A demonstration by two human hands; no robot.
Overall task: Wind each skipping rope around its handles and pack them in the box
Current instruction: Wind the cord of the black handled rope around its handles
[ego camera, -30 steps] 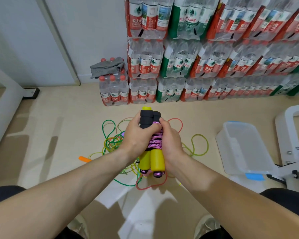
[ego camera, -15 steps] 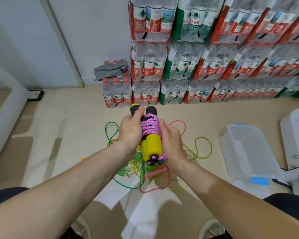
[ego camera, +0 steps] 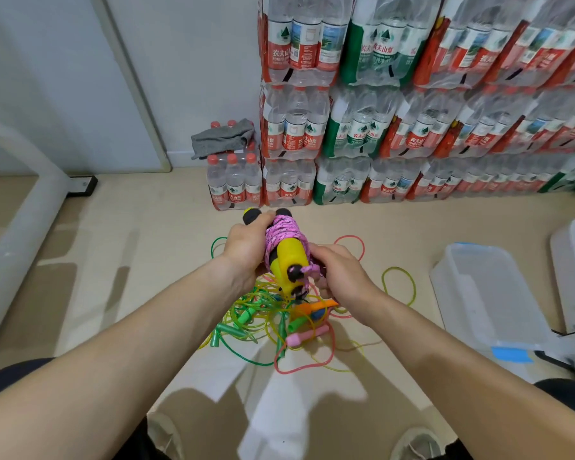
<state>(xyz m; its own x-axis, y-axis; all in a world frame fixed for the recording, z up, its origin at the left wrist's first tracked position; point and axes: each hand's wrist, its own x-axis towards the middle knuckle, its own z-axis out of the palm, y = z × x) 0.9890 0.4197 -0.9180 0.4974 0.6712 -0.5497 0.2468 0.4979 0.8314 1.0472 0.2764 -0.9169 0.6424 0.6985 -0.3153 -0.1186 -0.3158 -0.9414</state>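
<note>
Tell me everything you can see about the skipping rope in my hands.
The skipping rope has two yellow handles with black far ends, side by side, wound tightly with pink patterned cord. It is held tilted in the air above loose ropes on the floor. The left hand grips its far end; the right hand holds its near side, by a short cord end.

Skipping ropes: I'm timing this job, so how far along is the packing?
Done: the pink rope is wound round its yellow handles. In hand: the left hand grips the handles while the right hand pinches the rope near their ends. Left: the tangle of green, yellow and red ropes on the floor is unwound, and the clear plastic box looks empty.
</note>
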